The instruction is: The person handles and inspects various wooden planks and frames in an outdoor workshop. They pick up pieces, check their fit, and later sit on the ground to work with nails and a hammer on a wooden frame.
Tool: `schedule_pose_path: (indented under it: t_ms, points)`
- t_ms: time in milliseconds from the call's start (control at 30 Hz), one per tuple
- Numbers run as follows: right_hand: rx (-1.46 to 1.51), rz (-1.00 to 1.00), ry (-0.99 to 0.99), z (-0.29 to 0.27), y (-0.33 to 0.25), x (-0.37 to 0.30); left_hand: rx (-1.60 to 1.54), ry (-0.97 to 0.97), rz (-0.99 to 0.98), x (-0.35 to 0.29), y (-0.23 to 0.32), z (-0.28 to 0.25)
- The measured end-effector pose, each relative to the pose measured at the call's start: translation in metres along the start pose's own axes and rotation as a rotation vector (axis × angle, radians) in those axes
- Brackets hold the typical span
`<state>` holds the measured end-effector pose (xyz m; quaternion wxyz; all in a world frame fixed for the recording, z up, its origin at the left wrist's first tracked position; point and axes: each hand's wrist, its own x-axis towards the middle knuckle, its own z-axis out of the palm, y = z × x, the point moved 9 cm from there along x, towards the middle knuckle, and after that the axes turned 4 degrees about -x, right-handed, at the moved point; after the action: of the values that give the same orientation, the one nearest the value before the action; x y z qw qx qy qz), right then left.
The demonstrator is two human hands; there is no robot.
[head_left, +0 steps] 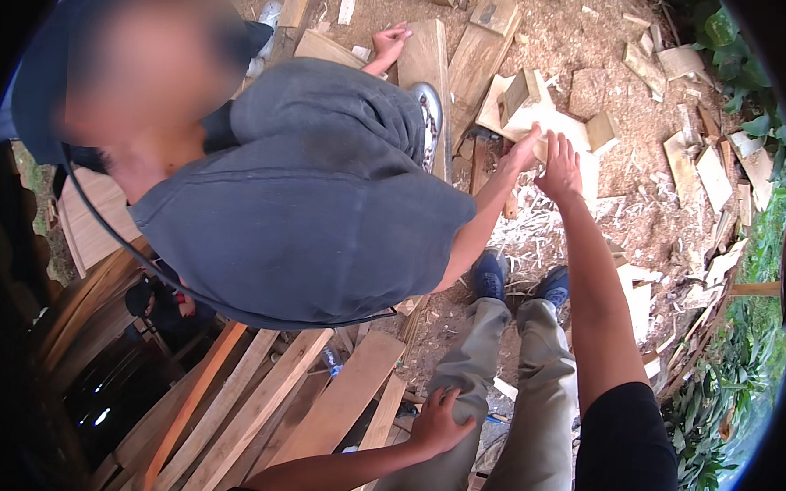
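Observation:
My right hand (560, 171) reaches forward, open with its fingers stretched out, at the near edge of a pale wooden piece (567, 124). Upright wooden blocks (603, 132) stand on or against that piece. Just left of my fingers is a co-worker's hand (526, 149), close to the same wood; whether the two hands touch I cannot tell. My left hand (442, 423) lies on my trouser leg near the knee (464, 371), fingers apart and holding nothing.
A co-worker in a dark grey shirt (315, 233) bends in from the left, the other hand (390, 43) by a plank (427, 63). Long boards (342, 401) lean at lower left. Shavings (543, 226) and offcuts (712, 179) litter the ground. Plants (720, 383) edge the right.

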<state>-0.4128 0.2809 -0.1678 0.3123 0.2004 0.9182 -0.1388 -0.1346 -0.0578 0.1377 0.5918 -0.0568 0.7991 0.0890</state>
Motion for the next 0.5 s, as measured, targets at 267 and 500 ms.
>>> schedule_pose_path:
  t_ms: [267,500]
  points:
    - [-0.084,-0.075,0.418,0.029,-0.007,0.029,0.061,-0.004,-0.021,0.004,0.003,-0.004]
    - [-0.123,-0.149,0.426,0.009,0.0,0.03,0.123,0.005,-0.028,0.003,0.011,-0.004]
